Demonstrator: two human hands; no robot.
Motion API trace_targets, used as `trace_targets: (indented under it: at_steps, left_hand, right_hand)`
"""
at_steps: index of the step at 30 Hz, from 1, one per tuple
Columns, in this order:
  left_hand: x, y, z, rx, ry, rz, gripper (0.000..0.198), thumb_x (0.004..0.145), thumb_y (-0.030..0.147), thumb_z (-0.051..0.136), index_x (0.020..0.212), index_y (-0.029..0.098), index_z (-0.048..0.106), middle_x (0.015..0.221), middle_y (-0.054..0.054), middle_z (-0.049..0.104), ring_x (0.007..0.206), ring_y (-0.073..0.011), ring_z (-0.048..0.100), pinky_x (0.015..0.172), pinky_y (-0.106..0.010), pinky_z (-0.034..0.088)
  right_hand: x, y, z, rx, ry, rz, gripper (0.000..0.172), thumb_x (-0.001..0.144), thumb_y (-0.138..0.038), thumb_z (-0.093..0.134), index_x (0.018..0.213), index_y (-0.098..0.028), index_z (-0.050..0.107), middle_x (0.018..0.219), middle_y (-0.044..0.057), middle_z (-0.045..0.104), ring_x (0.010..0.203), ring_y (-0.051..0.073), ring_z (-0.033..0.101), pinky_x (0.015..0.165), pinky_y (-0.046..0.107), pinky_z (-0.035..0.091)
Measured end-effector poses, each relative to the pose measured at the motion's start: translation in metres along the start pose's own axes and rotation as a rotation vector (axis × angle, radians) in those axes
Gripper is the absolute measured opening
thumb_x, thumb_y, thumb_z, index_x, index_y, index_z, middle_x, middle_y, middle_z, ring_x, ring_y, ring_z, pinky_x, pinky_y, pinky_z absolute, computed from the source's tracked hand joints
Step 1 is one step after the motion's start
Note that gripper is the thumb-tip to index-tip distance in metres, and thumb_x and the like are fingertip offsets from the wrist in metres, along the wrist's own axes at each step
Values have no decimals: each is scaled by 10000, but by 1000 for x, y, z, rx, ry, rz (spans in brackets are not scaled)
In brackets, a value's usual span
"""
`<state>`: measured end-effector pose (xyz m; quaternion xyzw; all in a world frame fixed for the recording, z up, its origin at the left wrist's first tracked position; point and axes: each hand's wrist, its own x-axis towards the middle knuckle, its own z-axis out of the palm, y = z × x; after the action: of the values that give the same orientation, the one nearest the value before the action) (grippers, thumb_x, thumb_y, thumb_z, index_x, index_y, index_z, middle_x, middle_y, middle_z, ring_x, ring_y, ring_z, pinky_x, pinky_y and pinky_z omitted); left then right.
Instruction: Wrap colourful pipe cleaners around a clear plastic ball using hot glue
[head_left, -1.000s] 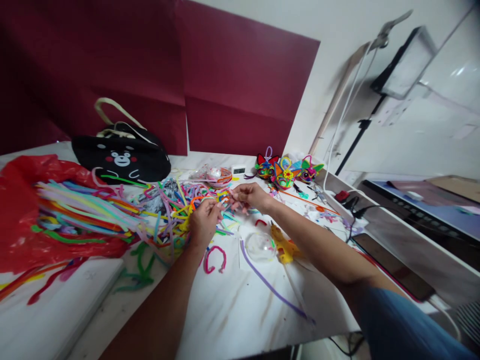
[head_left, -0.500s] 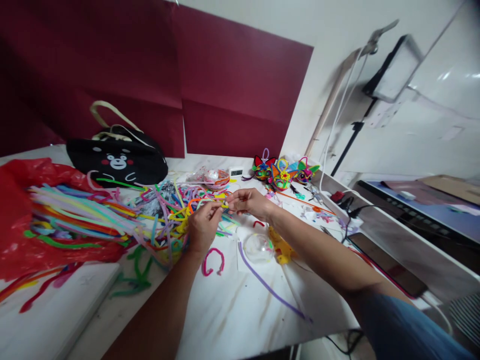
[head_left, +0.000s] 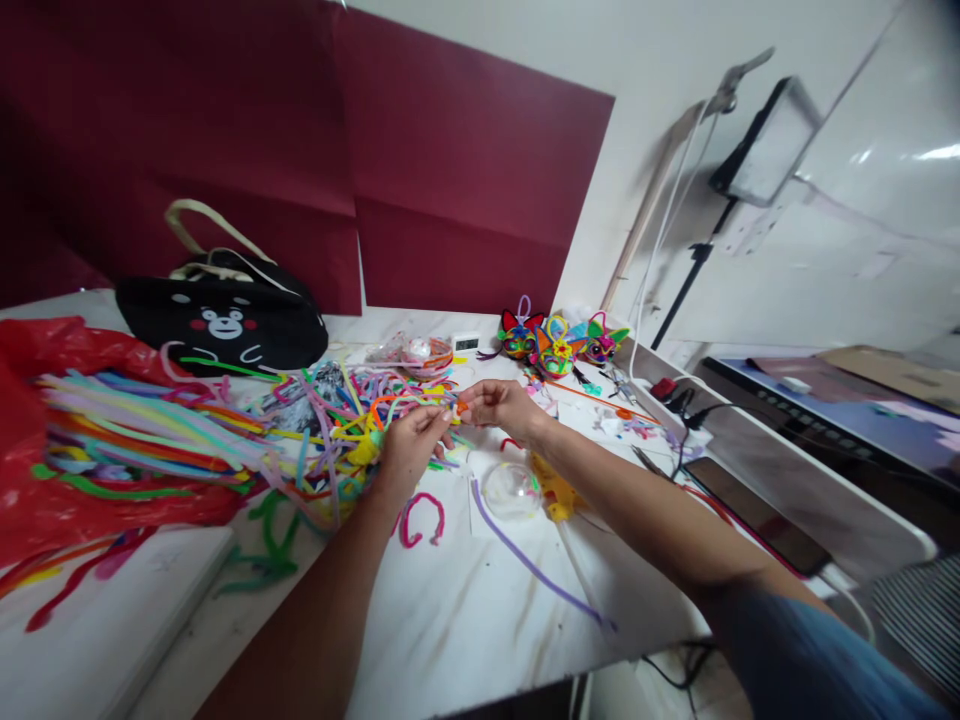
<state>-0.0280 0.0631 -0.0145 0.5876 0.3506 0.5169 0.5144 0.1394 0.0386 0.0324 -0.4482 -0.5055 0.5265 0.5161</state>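
My left hand (head_left: 412, 442) and my right hand (head_left: 504, 408) meet above the middle of the table. Both are closed, pinching a small yellow, white and orange piece (head_left: 456, 412) between their fingertips; its exact shape is too small to tell. Below them a clear round plastic dome (head_left: 513, 490) rests on white paper, beside a yellow piece (head_left: 556, 490). A curled magenta pipe cleaner (head_left: 405, 524) lies to the left, and a long purple one (head_left: 525, 562) curves towards the front edge.
Piled pipe cleaners (head_left: 150, 420) spill from a red plastic bag (head_left: 22, 440) at the left. Behind stand a black bear-face bag (head_left: 225, 325) and several colourful decorated balls (head_left: 556, 350). A phone (head_left: 757, 512) and cables are at the right.
The view has shifted slightly, so most things sit a little further left. An orange part now shows at my right fingertips. Both hands remain together.
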Motion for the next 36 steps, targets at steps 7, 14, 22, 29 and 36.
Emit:
trace_targets:
  at_steps: [7,14,22,29,36]
  left_hand:
    - [-3,7,2,-109,-14,-62,402,645,499,769,775,134,662,583,1,643,454,-107,572,409,-196,434]
    - [-5,12,3,-151,-9,-106,417,610,491,795,764,136,640,582,16,625,462,-105,578,397,-190,430]
    - [-5,9,6,-118,-32,-132,376,588,426,811,765,130,662,470,29,599,391,-92,522,384,-187,404]
    - [-5,13,5,-116,-14,-107,348,615,412,774,791,148,631,515,32,613,419,-93,532,414,-198,424]
    - [-3,11,4,-79,-11,-96,268,627,374,741,730,162,615,480,45,569,410,-101,522,410,-203,421]
  right_hand:
    - [-3,-1,-1,1,-9,5,451,458,-244,935,793,-152,649,624,-19,706,571,124,680,498,199,517]
    - [-3,2,-2,-31,-31,-7,433,522,-280,924,778,-159,597,593,-44,675,529,99,654,487,185,513]
    - [-6,2,-2,-121,-116,-19,397,568,-284,893,788,-160,587,533,-57,645,482,92,603,492,198,502]
    - [1,-4,1,-186,-147,-113,297,625,-134,785,824,-177,569,577,-74,629,508,86,578,530,206,483]
    - [6,-6,0,-300,-198,-175,259,669,-90,681,849,-191,526,588,-82,593,495,82,538,523,209,465]
